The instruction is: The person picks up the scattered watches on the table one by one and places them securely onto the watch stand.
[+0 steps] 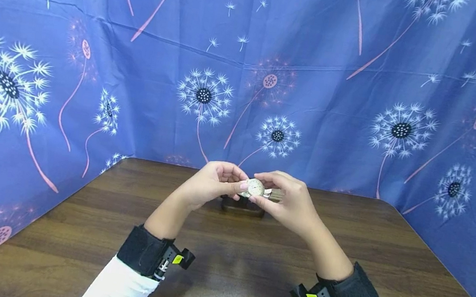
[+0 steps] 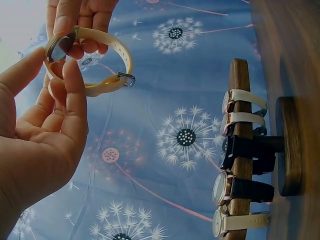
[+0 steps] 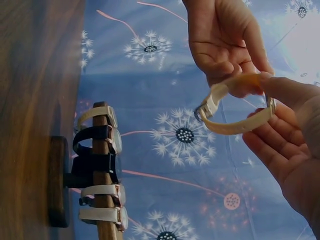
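A wristwatch with a round pale face and a cream strap is held in the air between both hands, above the middle of the table. My left hand pinches the case from the left, thumb and forefinger on its edge in the left wrist view. My right hand grips it from the right. The strap loops closed, its metal buckle hanging free. In the right wrist view the strap curves between my right hand and the left hand.
A dark wooden watch stand stands on the brown table just behind my hands, carrying several watches with cream and black straps. Blue dandelion-print cloth walls the table on three sides.
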A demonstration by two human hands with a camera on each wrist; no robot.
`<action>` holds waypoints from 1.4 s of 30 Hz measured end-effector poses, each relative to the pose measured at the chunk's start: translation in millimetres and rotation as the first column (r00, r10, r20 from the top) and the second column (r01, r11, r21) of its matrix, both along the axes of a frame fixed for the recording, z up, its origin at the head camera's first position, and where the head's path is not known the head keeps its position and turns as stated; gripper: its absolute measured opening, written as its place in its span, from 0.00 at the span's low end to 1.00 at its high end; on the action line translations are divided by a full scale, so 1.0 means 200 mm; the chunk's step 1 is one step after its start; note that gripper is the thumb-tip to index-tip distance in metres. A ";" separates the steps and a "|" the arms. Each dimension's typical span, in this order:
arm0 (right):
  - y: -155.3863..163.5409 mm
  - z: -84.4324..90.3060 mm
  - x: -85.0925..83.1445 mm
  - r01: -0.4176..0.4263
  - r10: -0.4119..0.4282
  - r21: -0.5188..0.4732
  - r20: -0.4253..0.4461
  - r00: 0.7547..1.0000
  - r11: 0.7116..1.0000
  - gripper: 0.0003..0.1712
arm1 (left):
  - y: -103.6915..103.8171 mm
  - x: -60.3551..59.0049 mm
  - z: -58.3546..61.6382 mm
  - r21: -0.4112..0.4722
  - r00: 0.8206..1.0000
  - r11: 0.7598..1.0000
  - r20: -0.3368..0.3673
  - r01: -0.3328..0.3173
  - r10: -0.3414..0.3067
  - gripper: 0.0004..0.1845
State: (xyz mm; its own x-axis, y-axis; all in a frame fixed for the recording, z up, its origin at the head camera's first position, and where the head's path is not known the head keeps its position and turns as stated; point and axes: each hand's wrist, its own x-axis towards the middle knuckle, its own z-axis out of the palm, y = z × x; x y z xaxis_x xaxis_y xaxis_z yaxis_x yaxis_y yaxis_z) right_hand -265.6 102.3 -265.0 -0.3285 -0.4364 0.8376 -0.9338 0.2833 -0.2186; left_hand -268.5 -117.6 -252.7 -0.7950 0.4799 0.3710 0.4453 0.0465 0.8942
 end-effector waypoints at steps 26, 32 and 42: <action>-0.07 -0.04 0.01 0.038 0.147 -0.371 0.458 0.877 0.928 0.23 | 0.18 0.07 -0.08 0.064 0.337 0.814 -0.889 -0.577 0.309 0.25; -0.02 -0.02 -0.01 -0.033 0.135 -0.249 0.406 0.904 0.968 0.25 | 0.15 0.06 -0.07 0.017 0.423 0.837 -0.857 -0.547 0.294 0.22; 0.07 0.01 -0.03 -0.164 0.151 -0.014 0.470 0.870 0.986 0.35 | 0.10 0.08 -0.02 -0.144 0.811 0.929 -0.545 -0.341 0.213 0.25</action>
State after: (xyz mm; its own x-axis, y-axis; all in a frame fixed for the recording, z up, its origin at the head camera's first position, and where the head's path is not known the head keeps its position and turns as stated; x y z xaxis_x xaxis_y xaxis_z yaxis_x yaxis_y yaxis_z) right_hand -272.3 117.1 -262.7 -0.6041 -0.5345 0.5911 -0.7569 0.1528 -0.6355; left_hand -253.3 -96.8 -256.8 -0.6313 0.3888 0.6710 0.7710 0.4083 0.4888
